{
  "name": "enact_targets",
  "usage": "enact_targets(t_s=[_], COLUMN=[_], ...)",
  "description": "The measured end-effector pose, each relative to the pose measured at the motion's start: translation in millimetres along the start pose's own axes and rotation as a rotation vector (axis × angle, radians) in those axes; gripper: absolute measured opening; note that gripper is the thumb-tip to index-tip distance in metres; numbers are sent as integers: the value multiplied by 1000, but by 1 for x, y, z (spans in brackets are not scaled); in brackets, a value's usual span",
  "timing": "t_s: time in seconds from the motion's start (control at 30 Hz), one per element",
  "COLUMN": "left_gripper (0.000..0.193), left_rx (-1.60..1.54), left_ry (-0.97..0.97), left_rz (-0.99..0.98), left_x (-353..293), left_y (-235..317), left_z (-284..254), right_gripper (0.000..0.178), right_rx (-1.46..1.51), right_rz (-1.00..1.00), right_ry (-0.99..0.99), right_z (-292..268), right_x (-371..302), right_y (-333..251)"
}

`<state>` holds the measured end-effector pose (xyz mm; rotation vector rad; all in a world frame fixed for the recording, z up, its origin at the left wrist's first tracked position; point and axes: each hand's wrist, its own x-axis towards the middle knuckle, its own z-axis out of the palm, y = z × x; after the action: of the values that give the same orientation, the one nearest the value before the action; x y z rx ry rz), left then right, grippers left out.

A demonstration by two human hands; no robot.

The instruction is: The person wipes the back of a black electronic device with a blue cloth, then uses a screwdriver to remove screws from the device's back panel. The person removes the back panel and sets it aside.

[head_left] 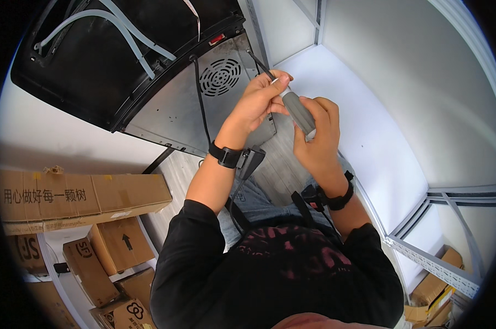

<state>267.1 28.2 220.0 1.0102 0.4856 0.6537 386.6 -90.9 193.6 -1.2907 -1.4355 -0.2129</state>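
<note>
A screwdriver with a grey handle [299, 111] and dark shaft slants up and left in front of me. My left hand [252, 104] pinches it where the shaft meets the handle. Around the handle's lower part curl the fingers of my right hand [321, 143]. The tip reaches the right edge of a grey metal panel [168, 112], near its upper corner; whether it sits on a screw is too small to tell. Round vent slots [220, 77] and a red switch [217, 39] show on this panel side, where a black cord [200, 98] hangs down.
Above the panel is a black machine housing [78, 66] with pale grey tubes [128, 34]. A white surface [363, 131] with metal framing [434, 268] lies to the right. Cardboard boxes [89, 197] are stacked at lower left, and another carton [431, 288] stands lower right.
</note>
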Motion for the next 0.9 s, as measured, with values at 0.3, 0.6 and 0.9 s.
enact_targets(t_s=[0.3, 0.6, 0.9], left_gripper=[30, 38, 28], left_rx=[-85, 23, -95], left_ry=[8, -1, 348], left_rz=[65, 16, 331], left_x=[2, 5, 14], left_y=[-8, -12, -16], left_z=[1, -9, -7], right_gripper=[49, 44, 35], right_rx=[262, 376, 209], right_rz=[376, 507, 310], right_ry=[-130, -139, -112], right_z=[-5, -3, 7], right_x=[-1, -5, -15], right_y=[-5, -8, 5])
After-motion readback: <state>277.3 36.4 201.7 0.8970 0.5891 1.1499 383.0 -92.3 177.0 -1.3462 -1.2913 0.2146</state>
